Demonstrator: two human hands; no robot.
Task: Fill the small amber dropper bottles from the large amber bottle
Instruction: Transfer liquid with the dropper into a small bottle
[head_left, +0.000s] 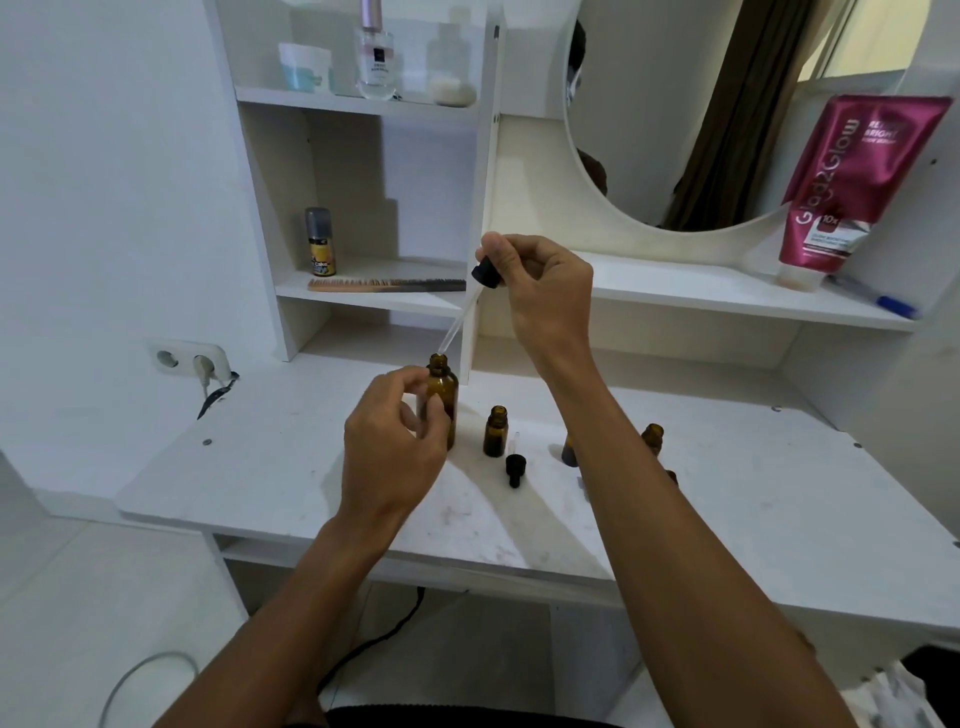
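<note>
The large amber bottle stands open and upright on the white desk. My left hand grips its body. My right hand pinches the black cap of a dropper above it; the glass pipette slants down, its tip just over the bottle's mouth. A small open amber bottle stands right of the large one. A second dropper lies in front of it. Another small amber bottle stands beyond my right forearm, which partly hides one more.
A shelf unit behind holds a comb and a small spray can. A round mirror, a pink tube and a blue pen are on the ledge at right. A wall socket sits at left.
</note>
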